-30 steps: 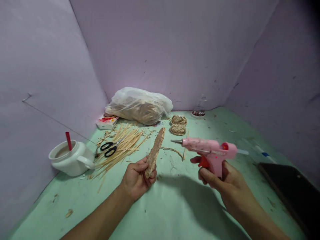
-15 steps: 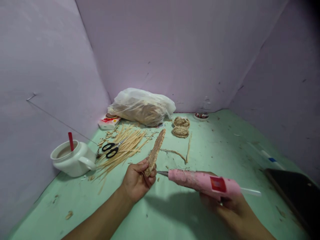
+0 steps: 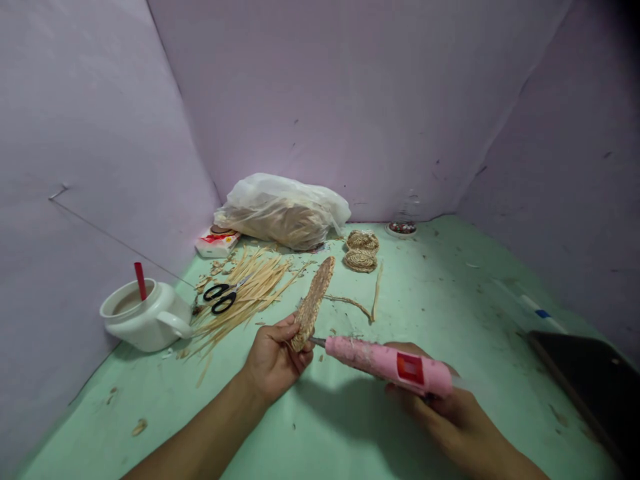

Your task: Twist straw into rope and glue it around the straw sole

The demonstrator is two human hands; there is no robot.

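Near the middle, my left hand (image 3: pixel 277 353) grips the lower end of a long woven straw piece (image 3: pixel 314 297), shaped like a narrow sole with a braided edge, tilted up and away. A pink hot glue gun (image 3: pixel 385 360) with a red switch is held in my right hand (image 3: pixel 445 407), its metal nozzle pointing left. The nozzle tip is at the braided edge beside my left fingers; whether it touches cannot be made out. A clear glue stick pokes out of the gun's back. From behind the woven piece, a thin braided cord (image 3: pixel 355 305) runs right along the table.
Left are a white teapot-like pot (image 3: pixel 165 320) with a red stick, black-handled scissors (image 3: pixel 225 297) and loose straw strips (image 3: pixel 260 280). Behind stand a plastic bag (image 3: pixel 285 217), a small box (image 3: pixel 217 243), coiled straw pieces (image 3: pixel 361 260) and a bead container (image 3: pixel 401 229). A dark tablet-like slab (image 3: pixel 585 387) lies right.
My right hand has brought the glue gun left, its nozzle now at the woven piece's edge. The woven piece has turned slightly, showing more of its flat face.
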